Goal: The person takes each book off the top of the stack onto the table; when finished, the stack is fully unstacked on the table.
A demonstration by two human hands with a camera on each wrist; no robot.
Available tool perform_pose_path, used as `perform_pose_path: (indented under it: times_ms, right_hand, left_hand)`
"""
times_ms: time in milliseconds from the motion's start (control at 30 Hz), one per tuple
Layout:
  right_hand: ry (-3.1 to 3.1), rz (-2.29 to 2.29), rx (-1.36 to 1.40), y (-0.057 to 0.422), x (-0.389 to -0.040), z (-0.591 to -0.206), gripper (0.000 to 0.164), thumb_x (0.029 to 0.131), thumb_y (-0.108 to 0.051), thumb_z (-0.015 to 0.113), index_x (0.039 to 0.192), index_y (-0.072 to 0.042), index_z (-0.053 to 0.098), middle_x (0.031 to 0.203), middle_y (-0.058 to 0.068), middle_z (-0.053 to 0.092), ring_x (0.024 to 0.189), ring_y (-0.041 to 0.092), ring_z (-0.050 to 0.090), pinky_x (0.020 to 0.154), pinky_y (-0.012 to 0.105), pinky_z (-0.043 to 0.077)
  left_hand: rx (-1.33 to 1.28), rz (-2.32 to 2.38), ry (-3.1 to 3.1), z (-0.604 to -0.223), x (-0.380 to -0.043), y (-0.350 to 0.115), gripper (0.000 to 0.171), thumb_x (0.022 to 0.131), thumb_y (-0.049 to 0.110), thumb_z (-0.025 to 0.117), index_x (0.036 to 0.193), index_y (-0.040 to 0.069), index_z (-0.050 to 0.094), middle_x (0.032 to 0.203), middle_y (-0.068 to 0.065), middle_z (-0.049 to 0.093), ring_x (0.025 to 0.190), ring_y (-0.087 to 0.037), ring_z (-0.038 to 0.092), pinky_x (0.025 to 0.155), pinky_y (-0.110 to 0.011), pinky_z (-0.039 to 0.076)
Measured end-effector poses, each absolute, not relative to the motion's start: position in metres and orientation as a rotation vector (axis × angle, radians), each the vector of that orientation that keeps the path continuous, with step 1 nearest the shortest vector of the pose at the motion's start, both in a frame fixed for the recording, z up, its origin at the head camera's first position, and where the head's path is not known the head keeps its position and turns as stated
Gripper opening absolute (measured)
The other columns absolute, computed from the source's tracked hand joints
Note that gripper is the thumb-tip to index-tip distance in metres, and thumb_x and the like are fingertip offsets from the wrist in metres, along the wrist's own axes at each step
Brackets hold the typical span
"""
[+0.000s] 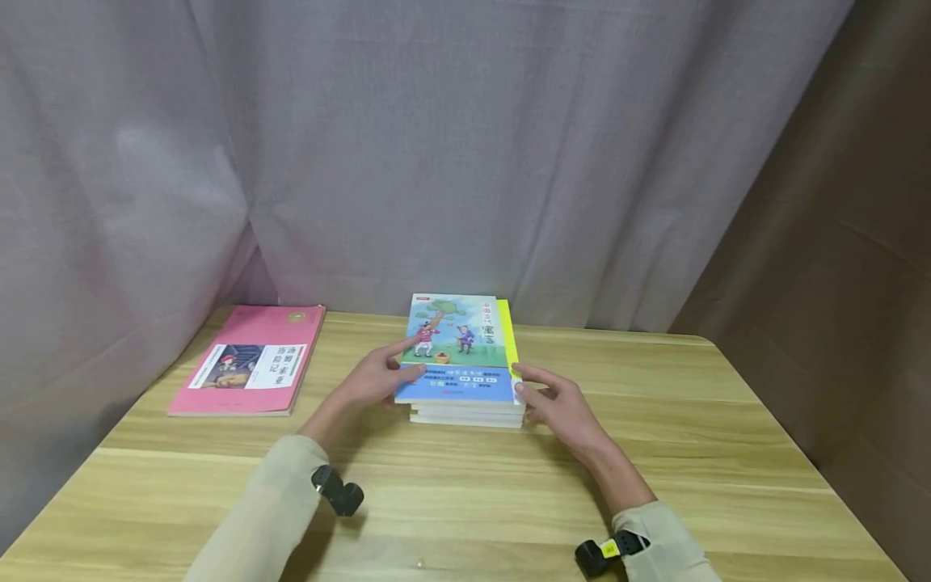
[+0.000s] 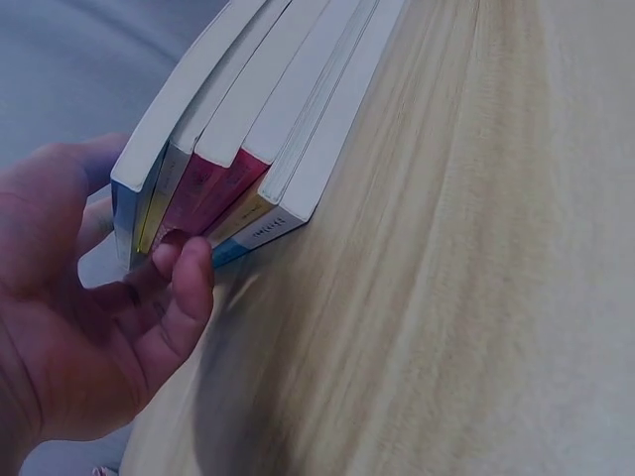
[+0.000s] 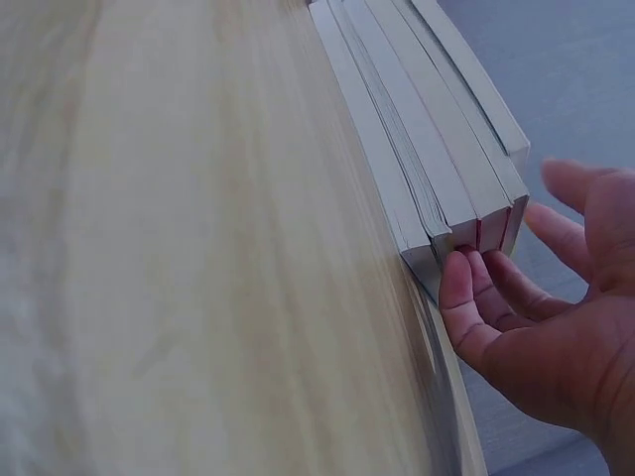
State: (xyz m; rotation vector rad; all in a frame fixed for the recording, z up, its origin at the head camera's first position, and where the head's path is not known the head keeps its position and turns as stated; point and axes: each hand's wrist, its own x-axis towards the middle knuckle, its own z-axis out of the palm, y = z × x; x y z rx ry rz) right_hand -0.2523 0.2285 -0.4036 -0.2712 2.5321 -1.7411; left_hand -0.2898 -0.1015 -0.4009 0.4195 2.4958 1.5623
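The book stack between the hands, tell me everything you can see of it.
The book stack lies flat on the wood-grain table: about six paperbacks with white page edges. The top book, showing a tree and two cartoon figures above a blue band, juts left, baring a yellow cover strip. Blue, yellow, red and teal spines face left. The left hand touches the spine side, the right hand the opposite side.

An uneven stack of books (image 1: 465,417), illustrated cover (image 1: 454,343) uppermost, lies flat on the table (image 1: 473,501).
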Motion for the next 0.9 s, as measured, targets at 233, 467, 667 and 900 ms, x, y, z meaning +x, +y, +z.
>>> perform_pose_path:
  times_ms: [233, 467, 667, 900]
  right_hand:
    - [2.558, -1.72, -0.285, 0.226, -0.251, -0.406, 0.047, 0.103, -0.021, 0.07, 0.146, -0.006, 0.062, 0.152, 0.024, 0.055, 0.101, 0.018, 0.07, 0.081, 0.032, 0.061]
    - [2.555, -1.717, -0.258, 0.226, -0.251, -0.403, 0.048, 0.102, -0.022, 0.072, 0.147, -0.008, 0.063, 0.157, 0.023, 0.05, 0.104, 0.023, 0.071, 0.083, 0.033, 0.059]
    - [2.549, -1.719, -0.24, 0.225, -0.251, -0.403, 0.049, 0.101, -0.021, 0.072, 0.147, -0.008, 0.062, 0.16, 0.022, 0.047, 0.116, 0.028, 0.07, 0.085, 0.033, 0.059]
    - [2.542, -1.731, -0.238, 0.224, -0.251, -0.404, 0.048, 0.102, -0.019, 0.071, 0.147, -0.006, 0.062, 0.159, 0.023, 0.047, 0.118, 0.028, 0.069, 0.083, 0.033, 0.061]
  left_hand:
    - [0.38, 1.615, 2.477, -0.404, -0.286, -0.103, 0.07, 0.104, 0.035, 0.068, 0.166, 0.029, 0.036, 0.089, -0.008, 0.062, 0.057, -0.012, 0.047, 0.057, -0.035, 0.061]
    - [0.299, 1.788, 2.372, -0.407, -0.281, -0.107, 0.069, 0.103, 0.026, 0.07, 0.165, 0.025, 0.039, 0.113, -0.021, 0.07, 0.063, -0.011, 0.061, 0.056, -0.032, 0.061]
    - [0.181, 1.96, 2.206, -0.409, -0.279, -0.11, 0.068, 0.103, 0.015, 0.068, 0.165, 0.023, 0.039, 0.133, -0.029, 0.067, 0.083, -0.013, 0.075, 0.068, -0.025, 0.062]
    - [0.098, 2.116, 2.007, -0.41, -0.278, -0.115, 0.077, 0.103, 0.005, 0.065, 0.169, 0.021, 0.029, 0.145, -0.031, 0.06, 0.094, -0.017, 0.077, 0.084, -0.03, 0.065]
